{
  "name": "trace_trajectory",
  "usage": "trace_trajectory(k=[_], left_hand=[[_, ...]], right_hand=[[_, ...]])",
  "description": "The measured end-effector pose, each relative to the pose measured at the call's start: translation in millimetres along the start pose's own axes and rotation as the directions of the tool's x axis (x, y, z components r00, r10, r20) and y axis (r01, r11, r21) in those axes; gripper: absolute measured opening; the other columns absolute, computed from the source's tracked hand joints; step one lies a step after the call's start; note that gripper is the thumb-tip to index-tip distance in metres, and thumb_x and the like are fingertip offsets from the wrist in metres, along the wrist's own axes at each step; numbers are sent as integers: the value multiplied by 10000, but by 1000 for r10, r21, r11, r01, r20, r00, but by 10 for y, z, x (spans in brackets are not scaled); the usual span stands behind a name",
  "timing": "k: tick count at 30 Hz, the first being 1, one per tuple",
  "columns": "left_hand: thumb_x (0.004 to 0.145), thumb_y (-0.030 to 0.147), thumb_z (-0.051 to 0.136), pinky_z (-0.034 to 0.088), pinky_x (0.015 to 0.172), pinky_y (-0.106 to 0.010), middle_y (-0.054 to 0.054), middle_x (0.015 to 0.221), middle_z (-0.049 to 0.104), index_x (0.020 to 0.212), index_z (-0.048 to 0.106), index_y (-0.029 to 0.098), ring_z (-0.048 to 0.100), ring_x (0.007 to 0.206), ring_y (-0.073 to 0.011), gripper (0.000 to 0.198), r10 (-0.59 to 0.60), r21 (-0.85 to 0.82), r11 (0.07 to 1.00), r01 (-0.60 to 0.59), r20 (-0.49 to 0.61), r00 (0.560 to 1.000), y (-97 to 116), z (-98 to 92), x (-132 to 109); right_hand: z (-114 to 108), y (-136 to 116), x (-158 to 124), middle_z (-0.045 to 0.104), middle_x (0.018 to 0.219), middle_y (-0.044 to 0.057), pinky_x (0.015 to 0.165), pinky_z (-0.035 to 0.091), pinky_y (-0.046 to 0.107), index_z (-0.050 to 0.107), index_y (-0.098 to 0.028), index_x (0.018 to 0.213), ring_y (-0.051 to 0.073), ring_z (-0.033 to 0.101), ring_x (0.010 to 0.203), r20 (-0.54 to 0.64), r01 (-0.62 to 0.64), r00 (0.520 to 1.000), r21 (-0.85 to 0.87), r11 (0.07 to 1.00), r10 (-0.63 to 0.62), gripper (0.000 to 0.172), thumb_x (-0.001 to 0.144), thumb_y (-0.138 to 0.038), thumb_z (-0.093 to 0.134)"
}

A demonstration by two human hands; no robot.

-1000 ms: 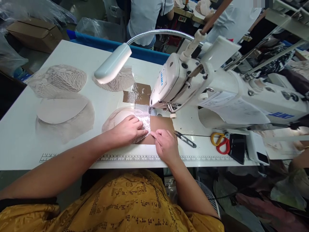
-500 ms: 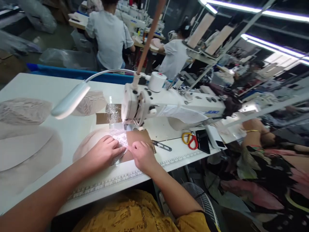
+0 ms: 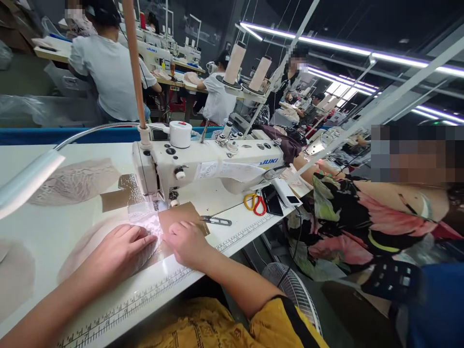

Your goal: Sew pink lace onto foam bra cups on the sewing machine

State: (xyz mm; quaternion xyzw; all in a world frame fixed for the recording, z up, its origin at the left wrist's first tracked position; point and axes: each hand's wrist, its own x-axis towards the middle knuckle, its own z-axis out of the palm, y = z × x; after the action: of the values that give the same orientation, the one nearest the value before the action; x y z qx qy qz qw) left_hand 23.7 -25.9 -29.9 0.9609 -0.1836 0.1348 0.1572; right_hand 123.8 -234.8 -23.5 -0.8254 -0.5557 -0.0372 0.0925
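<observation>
A pale lace piece lies under the needle end of a white sewing machine. My left hand rests palm down on its sheer fabric, fingers lying along it and the thumb side toward my right hand. Close by, my right hand is curled, with thumb and forefinger pinching the near right edge of the lace. Beneath its knuckles is a brown plate on the machine bed. Thread snips lie just right of the plate. The fingertips of both hands are partly hidden.
Scissors with yellow and red handles lie beside a black phone and a white device. A lamp overhangs more sheer pieces at left. A ruler strip runs along the table edge. A person is close at right.
The view has swung to the right, bringing more of the person there into sight. Both hands stay at the lace by the needle, with little visible movement against the machine.
</observation>
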Motion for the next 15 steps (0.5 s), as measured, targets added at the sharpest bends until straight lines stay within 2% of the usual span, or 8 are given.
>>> trace_trajectory(k=[5, 11, 15], left_hand=[[945, 215, 412, 449, 801, -402, -113, 1084, 627, 1181, 641, 207, 566, 917, -242, 329, -33, 3, 999, 33, -22, 999, 9, -49, -2], [934, 196, 401, 465, 786, -404, -122, 1062, 638, 1161, 639, 196, 576, 910, -247, 328, -24, 32, 999, 26, -52, 998, -22, -59, 16], [927, 174, 405, 465, 757, -376, -129, 1036, 642, 1126, 640, 165, 582, 890, -239, 308, -34, 34, 999, 35, -45, 998, 75, -142, 80]], right_hand=[[-38, -32, 32, 525, 882, 30, 644, 287, 299, 569, -197, 890, 168, 411, 769, 61, 7, 998, -17, 1000, -6, 95, 850, -169, 488], [-57, -20, 67, 532, 884, 34, 646, 292, 298, 572, -198, 888, 169, 414, 766, 65, 14, 998, -29, 999, -12, 107, 870, -174, 469], [-116, -30, 61, 555, 884, 41, 646, 284, 296, 600, -195, 889, 173, 426, 790, 92, 32, 995, -3, 999, -31, 126, 835, -133, 504]])
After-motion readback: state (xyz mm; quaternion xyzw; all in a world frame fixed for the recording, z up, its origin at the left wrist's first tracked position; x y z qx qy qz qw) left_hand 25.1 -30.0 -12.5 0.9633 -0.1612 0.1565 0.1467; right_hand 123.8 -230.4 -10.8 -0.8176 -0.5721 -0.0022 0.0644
